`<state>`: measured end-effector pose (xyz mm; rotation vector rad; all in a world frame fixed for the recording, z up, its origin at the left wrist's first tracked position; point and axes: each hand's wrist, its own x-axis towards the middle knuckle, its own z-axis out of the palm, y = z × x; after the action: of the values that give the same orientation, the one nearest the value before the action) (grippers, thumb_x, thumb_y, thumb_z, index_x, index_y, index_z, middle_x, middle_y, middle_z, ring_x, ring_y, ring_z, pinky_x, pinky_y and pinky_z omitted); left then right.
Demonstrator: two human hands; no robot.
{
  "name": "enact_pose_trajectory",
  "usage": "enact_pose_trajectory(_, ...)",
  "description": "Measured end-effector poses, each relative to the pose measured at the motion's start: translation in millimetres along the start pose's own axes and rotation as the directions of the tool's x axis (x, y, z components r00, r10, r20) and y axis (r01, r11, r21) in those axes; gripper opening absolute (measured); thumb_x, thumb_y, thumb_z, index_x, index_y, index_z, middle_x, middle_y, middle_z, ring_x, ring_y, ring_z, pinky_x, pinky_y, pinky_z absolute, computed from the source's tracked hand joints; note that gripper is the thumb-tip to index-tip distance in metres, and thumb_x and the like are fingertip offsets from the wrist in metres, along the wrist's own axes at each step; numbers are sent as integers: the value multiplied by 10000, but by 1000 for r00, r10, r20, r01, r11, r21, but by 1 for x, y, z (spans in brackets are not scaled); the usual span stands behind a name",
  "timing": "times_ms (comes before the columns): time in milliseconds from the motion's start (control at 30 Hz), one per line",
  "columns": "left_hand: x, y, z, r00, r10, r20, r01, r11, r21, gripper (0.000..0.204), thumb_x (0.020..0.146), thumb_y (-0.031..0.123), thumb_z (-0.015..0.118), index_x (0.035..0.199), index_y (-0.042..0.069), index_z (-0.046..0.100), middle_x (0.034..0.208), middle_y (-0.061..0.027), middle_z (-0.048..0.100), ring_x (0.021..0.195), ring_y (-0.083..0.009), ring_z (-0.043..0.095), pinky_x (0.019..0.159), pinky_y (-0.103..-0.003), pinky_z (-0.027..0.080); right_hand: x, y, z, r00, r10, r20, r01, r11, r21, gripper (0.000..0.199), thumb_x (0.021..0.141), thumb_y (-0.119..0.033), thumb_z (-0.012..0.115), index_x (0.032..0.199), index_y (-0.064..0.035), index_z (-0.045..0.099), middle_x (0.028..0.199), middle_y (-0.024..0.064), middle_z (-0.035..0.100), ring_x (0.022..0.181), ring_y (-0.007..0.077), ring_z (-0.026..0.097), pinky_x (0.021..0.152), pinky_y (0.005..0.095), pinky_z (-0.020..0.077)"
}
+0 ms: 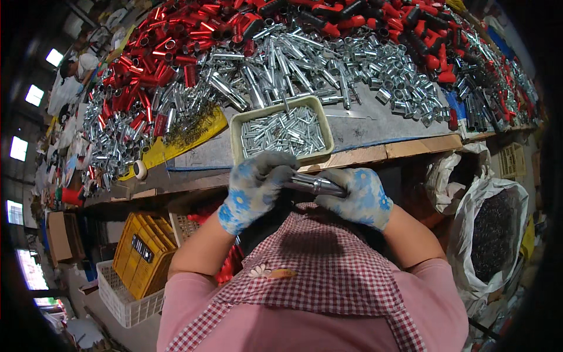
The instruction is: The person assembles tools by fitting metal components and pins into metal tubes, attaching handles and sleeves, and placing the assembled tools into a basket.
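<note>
Between my two gloved hands, in front of my chest, lies a shiny silver metal tube (316, 184), roughly level. Its left end is in the closed fingers of my left hand (255, 189), and its right end is wrapped by my right hand (359, 195). Both gloves are grey with blue flower prints. Just beyond my hands, a cream plastic tray (328, 134) full of small silver metal pins (281, 132) rests at the table's near edge. The tube's ends are partly covered by my fingers.
Silver tubes (281, 64), red metal sleeves (155, 50) and red-and-black handles (428, 41) heap across the table. Short silver rings (404, 88) lie right. A yellow crate (141, 252) stands in a white basket (126, 299) at left; a white sack (463, 234) with dark small parts stands right.
</note>
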<state>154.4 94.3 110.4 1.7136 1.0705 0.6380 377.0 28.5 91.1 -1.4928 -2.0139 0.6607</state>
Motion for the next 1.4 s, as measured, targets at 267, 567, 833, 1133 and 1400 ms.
enact_pose_trajectory(267, -8, 3, 29, 987, 156, -48, -153, 986, 67, 266, 990, 246, 460, 896, 12, 549, 834, -93, 618, 772, -175, 588, 728, -322, 477, -6, -12, 2, 991, -128, 31, 130, 987, -90, 423, 745, -374, 741, 1024, -69, 654, 701, 141, 646, 640, 309, 653, 572, 393, 515)
enact_pose_trajectory(567, -14, 4, 20, 994, 89, 60, -88, 996, -26, 238, 967, 222, 471, 920, -2, 533, 859, -112, 610, 775, -213, 586, 739, -335, 476, -11, -10, 7, 983, -183, -8, 178, 968, -176, 435, 743, -390, 737, 1035, -81, 645, 668, 118, 636, 606, 301, 644, 539, 394, 502)
enact_pose_trajectory(833, -12, -19, 6, 851, 518, 89, -514, 855, -61, 175, 920, 203, 587, 869, 40, 548, 1008, -129, 604, 970, -287, 566, 902, -402, 440, -9, -15, 6, 986, -166, 29, 168, 977, -134, 424, 751, -398, 730, 1034, -93, 648, 684, 127, 644, 624, 308, 651, 543, 398, 503)
enact_pose_trajectory(1133, -21, -17, 13, 774, 607, 182, -614, 649, 449, 135, 821, 148, 673, 880, 54, 596, 1062, -152, 645, 985, -364, 637, 774, -439, 527, -6, -14, 10, 977, -211, 14, 206, 935, -288, 397, 754, -394, 720, 1001, -93, 640, 649, 107, 627, 564, 288, 632, 492, 390, 486)
enact_pose_trajectory(1400, -4, 8, -14, 812, -238, 534, 140, 966, 217, 356, 724, 263, 780, 896, 9, 602, 803, -105, 647, 765, -160, 612, 656, -307, 481, -11, -19, 10, 922, -372, 107, 385, 851, -357, 450, 744, -384, 711, 1078, -92, 636, 639, 71, 603, 533, 231, 616, 458, 358, 469)
